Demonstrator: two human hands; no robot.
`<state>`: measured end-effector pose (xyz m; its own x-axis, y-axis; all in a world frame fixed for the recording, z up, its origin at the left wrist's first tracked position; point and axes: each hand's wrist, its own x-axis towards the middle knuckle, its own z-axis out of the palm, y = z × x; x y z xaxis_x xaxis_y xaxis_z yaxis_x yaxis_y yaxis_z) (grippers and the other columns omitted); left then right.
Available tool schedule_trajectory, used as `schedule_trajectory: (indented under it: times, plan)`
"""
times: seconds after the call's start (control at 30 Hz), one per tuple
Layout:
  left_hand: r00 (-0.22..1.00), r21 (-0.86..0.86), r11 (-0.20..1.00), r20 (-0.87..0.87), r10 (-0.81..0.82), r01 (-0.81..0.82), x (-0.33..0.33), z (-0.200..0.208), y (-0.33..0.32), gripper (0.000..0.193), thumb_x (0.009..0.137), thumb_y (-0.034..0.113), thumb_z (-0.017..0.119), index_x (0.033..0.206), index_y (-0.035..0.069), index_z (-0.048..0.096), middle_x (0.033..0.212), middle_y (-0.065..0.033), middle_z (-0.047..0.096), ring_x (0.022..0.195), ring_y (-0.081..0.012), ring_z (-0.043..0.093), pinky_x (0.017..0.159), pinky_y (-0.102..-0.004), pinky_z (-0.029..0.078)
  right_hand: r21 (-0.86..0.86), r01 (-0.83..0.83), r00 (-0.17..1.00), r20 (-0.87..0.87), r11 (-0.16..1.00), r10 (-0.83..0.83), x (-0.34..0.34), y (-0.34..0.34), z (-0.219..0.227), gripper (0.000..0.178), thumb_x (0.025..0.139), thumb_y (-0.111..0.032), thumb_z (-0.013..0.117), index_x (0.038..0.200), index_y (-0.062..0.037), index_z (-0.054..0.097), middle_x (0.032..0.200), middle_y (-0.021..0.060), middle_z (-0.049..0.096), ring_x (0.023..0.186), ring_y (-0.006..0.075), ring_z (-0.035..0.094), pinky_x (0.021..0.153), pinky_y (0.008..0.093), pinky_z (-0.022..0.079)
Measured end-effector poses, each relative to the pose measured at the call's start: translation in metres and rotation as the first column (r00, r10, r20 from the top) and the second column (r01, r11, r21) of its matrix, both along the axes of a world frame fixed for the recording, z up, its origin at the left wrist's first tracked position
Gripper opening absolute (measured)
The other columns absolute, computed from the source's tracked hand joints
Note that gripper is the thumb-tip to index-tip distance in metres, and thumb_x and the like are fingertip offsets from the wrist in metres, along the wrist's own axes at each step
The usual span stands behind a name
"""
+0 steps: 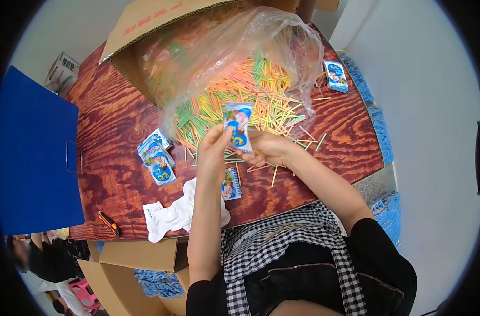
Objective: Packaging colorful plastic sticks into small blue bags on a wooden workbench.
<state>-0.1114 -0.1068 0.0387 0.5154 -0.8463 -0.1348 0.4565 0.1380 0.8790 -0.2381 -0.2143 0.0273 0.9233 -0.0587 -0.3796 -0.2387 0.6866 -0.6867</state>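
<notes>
A small blue and white printed packet (239, 117) is held up over the near edge of a heap of thin pastel sticks (235, 89). My left hand (213, 150) pinches its left side, with the thumb across the front. My right hand (269, 147) closes on its lower right side, with the fingers curled and partly hidden behind it. The sticks are pink, yellow, green and orange, and spill out of a clear plastic bag (250, 31). Below my left hand lies another such packet (231, 185), partly covered by my wrist.
The bag comes out of a tipped cardboard box (129, 68). More packets (158, 160) lie at left, and one (336, 76) at far right. White gloves (169, 215) and an orange utility knife (109, 224) lie near the front edge. A blue panel (35, 158) stands left; an open carton (113, 279) sits below.
</notes>
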Motion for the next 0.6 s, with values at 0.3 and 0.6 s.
schedule_trajectory:
  times: [0.3,0.6]
  plan:
    - [0.976,-0.059,0.998,-0.217,-0.001,-0.012,-0.002,-0.015,0.002,0.011,0.093,0.012,0.056,0.097,0.003,0.06,0.094,-0.0029,0.063,0.086,-0.0112,0.058,0.081,-0.0291,0.045,0.204,0.244,0.965,-0.152,0.948,-0.215,-0.016,0.007,-0.017,0.029,0.098,-0.031,0.042,0.09,-0.0048,0.051,0.054,-0.0033,0.034,0.041,0.0045,0.025,0.037,0.022,0.019]
    - [0.915,-0.046,0.996,0.393,0.088,-0.077,-0.049,-0.029,0.025,0.01,0.092,0.007,0.054,0.096,0.001,0.061,0.15,-0.0155,0.03,0.13,-0.0206,0.041,0.104,-0.0348,0.033,-0.172,0.614,0.777,-0.04,0.77,-0.628,-0.002,0.067,-0.018,0.024,0.095,-0.029,0.053,0.104,-0.0076,0.057,0.082,0.0005,0.059,0.067,0.006,0.053,0.053,0.0227,0.042]
